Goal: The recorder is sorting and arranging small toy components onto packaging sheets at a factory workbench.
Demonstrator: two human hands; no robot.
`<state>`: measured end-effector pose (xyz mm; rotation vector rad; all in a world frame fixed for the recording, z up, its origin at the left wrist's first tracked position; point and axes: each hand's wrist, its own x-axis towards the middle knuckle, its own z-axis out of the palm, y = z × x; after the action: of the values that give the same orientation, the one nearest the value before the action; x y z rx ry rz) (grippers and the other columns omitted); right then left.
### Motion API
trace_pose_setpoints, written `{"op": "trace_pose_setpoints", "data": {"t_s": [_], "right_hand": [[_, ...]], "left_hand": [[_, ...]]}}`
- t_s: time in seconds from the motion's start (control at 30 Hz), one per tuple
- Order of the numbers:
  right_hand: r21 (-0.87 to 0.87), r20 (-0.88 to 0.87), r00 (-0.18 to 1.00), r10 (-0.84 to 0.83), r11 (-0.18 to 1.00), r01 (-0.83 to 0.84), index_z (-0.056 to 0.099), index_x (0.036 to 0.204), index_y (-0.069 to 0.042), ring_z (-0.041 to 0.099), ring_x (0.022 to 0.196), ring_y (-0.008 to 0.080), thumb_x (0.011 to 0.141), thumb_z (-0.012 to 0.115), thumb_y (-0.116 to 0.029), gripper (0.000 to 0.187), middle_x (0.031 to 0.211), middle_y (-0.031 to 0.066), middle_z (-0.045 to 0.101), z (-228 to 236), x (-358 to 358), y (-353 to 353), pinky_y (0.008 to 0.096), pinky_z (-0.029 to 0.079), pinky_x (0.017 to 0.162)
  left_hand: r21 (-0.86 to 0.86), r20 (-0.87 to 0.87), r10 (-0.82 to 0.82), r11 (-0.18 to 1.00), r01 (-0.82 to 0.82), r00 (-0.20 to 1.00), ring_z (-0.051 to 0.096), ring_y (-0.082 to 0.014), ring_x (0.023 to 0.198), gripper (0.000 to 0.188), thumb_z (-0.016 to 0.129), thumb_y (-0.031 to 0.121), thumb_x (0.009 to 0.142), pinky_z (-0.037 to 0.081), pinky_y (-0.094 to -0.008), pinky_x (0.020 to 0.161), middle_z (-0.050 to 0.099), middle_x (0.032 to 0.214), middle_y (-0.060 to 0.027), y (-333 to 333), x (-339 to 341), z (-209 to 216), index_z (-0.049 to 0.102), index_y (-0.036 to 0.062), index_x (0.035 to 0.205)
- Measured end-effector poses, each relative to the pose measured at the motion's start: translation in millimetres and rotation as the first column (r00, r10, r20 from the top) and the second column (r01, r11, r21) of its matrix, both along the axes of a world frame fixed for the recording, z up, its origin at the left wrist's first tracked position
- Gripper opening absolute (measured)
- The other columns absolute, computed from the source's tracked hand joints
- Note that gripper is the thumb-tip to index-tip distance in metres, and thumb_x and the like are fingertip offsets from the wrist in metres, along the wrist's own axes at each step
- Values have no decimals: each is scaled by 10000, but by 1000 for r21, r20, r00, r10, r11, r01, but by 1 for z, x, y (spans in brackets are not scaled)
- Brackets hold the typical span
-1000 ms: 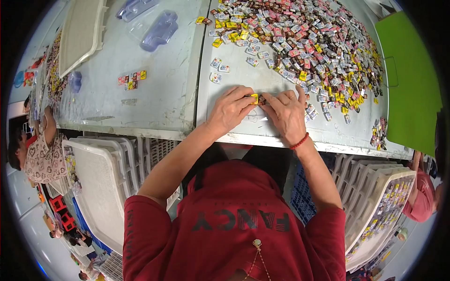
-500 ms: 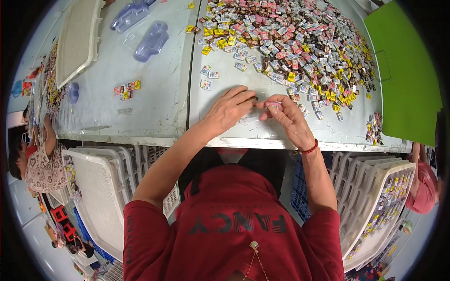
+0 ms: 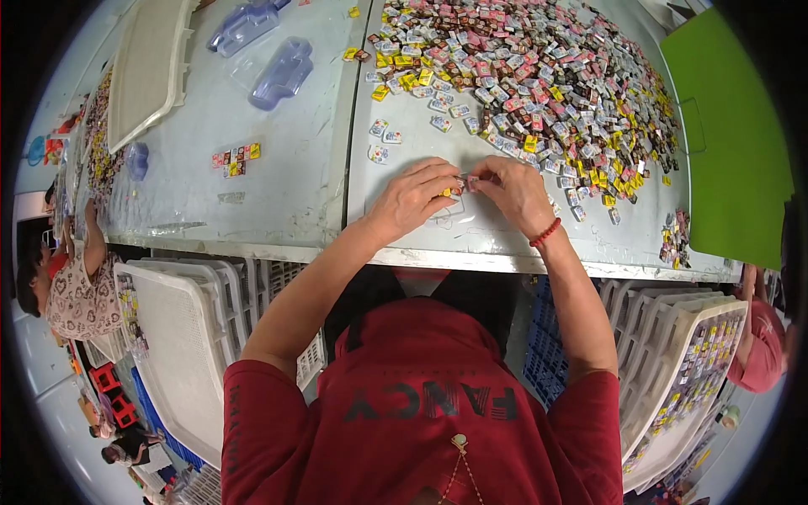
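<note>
My left hand is closed, its fingertips on a few small coloured pieces, one of them yellow. Close against it, my right hand pinches a small pinkish carton-shaped piece between thumb and forefinger. Both sets of fingertips almost meet just above the table's front edge. Beneath them lies a clear plastic tray, mostly covered by the hands. Beyond the hands spreads a big heap of similar small pieces in white, pink, brown and yellow. Several white ones lie loose to the left of it.
Purple-blue plastic trays and a small cluster of pieces lie on the left table. A white crate sits farther left, a green board at right. Stacked crates flank me below the table. Other people work at both sides.
My right hand has turned and moved toward the left hand, bringing its pinkish piece up to the left fingertips. A yellow piece now shows at the left fingers. The view has shifted slightly.
</note>
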<state>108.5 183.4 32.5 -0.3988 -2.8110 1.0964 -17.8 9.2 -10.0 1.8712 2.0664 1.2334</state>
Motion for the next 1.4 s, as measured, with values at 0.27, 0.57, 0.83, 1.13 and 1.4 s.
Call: {"op": "trace_pose_setpoints", "data": {"t_s": [0.27,0.57,0.83,1.13,1.4], "right_hand": [[168,-197,979,-60,981,94,660,846,-49,604,793,294,760,692,-97,104,812,106,659,-9,2,-26,394,447,735],[277,-370,911,-182,914,295,656,855,-82,573,810,267,772,715,-115,108,815,76,634,-25,5,-40,400,404,819],[182,-450,886,-112,960,214,668,916,-25,614,733,291,829,655,-58,94,821,111,644,9,-45,-21,373,484,656],[648,-239,964,118,759,68,668,833,-89,590,869,263,790,639,-145,76,908,86,672,-26,-181,-45,391,428,813],[678,-342,917,204,729,91,643,857,-93,583,953,253,794,631,-131,75,959,74,665,-22,-164,-33,400,397,875]], "left_hand": [[3,-41,1,1000,-1,999,545,-283,1122,374,730,123,751,467,-371,948,597,1162,-99,0,0,-3,609,35,1094],[3,-69,-7,1000,7,998,538,-282,1142,469,746,142,717,463,-373,952,601,1183,-90,3,1,-4,595,30,1147],[148,-24,162,976,-157,986,542,-313,1124,342,715,139,789,460,-387,933,587,1182,-117,-23,-8,13,609,24,1093],[103,40,329,938,-331,944,573,-332,1057,204,672,41,807,472,-381,891,601,1133,-139,-63,-15,6,636,6,1005],[127,-19,317,941,-312,948,582,-314,1014,253,721,91,763,486,-386,869,608,1111,-111,-60,-29,13,644,22,993]]}}
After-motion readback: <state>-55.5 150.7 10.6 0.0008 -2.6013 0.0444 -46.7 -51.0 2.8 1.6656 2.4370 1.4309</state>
